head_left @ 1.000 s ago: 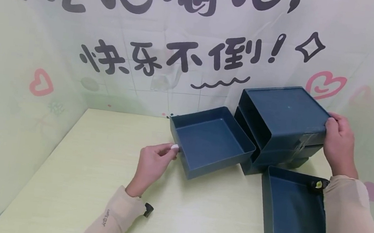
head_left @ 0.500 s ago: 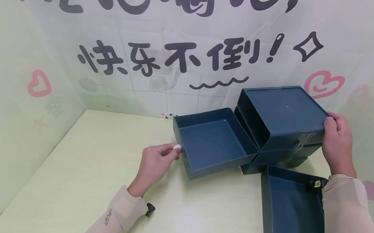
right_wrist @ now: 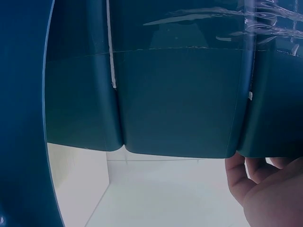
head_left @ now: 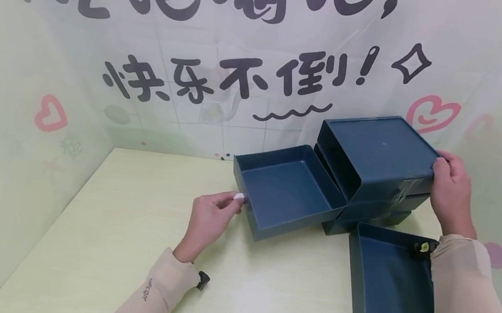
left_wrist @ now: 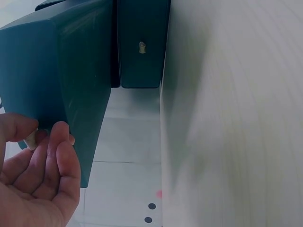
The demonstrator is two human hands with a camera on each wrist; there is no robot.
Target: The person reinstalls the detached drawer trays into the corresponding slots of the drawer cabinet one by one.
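A dark blue drawer cabinet (head_left: 380,161) stands at the back right of the pale table (head_left: 120,245). One blue drawer (head_left: 286,191) juts out of it toward the left, empty. My left hand (head_left: 211,219) pinches the drawer's small white knob (head_left: 239,197); the left wrist view shows the fingers (left_wrist: 59,142) at the drawer front (left_wrist: 61,85). My right hand (head_left: 451,192) grips the cabinet's right rear corner, its fingers (right_wrist: 244,175) curled under the cabinet's edge (right_wrist: 180,104). A second blue drawer (head_left: 392,283) lies flat on the table, in front of the cabinet.
A printed backdrop with dark lettering and pink hearts (head_left: 242,73) hangs behind the table and wraps both sides. Bare table surface spreads to the left and front of the drawers.
The pulled-out drawer has slid a little to the right, into the cabinet, with my left hand on its knob. The right hand stays on the cabinet.
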